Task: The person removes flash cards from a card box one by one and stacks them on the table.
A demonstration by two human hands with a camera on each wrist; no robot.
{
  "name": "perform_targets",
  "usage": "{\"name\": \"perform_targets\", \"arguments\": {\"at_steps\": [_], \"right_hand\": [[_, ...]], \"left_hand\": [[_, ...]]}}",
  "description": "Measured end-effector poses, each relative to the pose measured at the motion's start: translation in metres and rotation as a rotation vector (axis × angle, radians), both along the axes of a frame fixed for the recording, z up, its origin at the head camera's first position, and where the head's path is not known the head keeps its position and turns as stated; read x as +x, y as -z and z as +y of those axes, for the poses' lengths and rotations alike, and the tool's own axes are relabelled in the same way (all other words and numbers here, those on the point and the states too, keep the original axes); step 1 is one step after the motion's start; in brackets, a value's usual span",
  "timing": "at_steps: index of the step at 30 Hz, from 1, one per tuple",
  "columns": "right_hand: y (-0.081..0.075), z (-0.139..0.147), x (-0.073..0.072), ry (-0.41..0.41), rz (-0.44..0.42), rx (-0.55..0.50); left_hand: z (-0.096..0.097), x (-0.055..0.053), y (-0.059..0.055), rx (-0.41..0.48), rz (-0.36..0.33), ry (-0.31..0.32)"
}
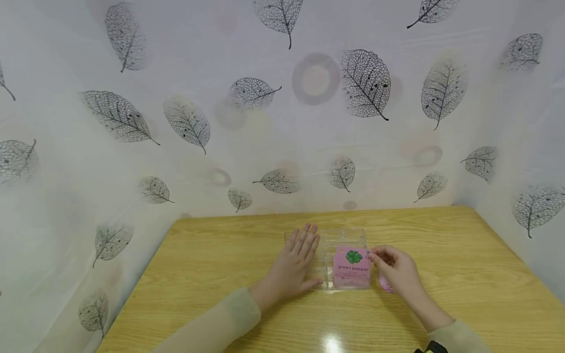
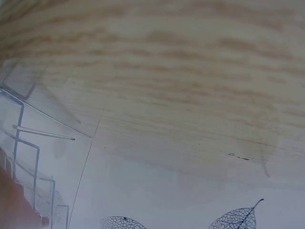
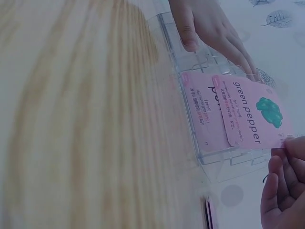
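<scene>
A clear plastic stepped holder (image 1: 353,236) lies on the table. My left hand (image 1: 293,264) rests on its left part with the fingers straight. My right hand (image 1: 399,272) pinches a pink flashcard (image 1: 351,277) by its right edge, between thumb and forefinger. Printed on the card are a green vegetable and the words "green pepper". In the right wrist view a second pink flashcard (image 3: 206,126) sits in the holder, partly covered by the pinched one. Beneath the right hand, more pink cards (image 1: 386,283) show on the table, largely hidden by it.
The wooden table (image 1: 212,264) reaches back to a pale sheet (image 1: 247,147) printed with leaves, which also hangs along both sides. Light glares off the table's front. A dark band (image 1: 432,347) sits at the right wrist.
</scene>
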State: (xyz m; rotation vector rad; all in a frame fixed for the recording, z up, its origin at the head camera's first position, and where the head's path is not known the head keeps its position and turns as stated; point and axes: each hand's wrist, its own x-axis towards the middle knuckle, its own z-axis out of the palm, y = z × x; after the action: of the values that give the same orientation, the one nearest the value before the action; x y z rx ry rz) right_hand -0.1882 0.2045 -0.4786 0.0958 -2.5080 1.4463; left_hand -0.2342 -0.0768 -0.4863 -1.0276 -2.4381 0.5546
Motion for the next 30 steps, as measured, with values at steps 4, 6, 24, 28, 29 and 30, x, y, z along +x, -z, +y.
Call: {"name": "perform_targets", "arguments": {"at_steps": [4,6,24,28,29,30], "right_hand": [[-0.0012,0.0001,0.0000,0.003,0.006,0.009],[-0.0021,-0.0001,0.0001,0.001,0.013,0.010],[-0.0051,0.0022,-0.0006,-0.007,0.044,-0.015],[-0.0046,0.0042,-0.0022,0.004,0.045,0.009],[-0.0045,0.0047,-0.0020,0.005,0.042,0.011],[-0.0045,0.0053,-0.0017,0.007,0.040,0.008]], "left_hand": [[0.0002,0.0000,-0.0005,0.003,-0.006,-0.003],[0.0003,0.0001,-0.0006,0.008,-0.008,-0.003],[0.0003,0.0008,-0.0009,0.013,-0.009,0.002],[0.0006,0.0009,-0.0013,0.009,-0.008,0.001],[0.0007,0.0010,-0.0014,0.009,-0.009,0.002],[0.0008,0.0011,-0.0016,0.009,-0.009,0.002]]}}
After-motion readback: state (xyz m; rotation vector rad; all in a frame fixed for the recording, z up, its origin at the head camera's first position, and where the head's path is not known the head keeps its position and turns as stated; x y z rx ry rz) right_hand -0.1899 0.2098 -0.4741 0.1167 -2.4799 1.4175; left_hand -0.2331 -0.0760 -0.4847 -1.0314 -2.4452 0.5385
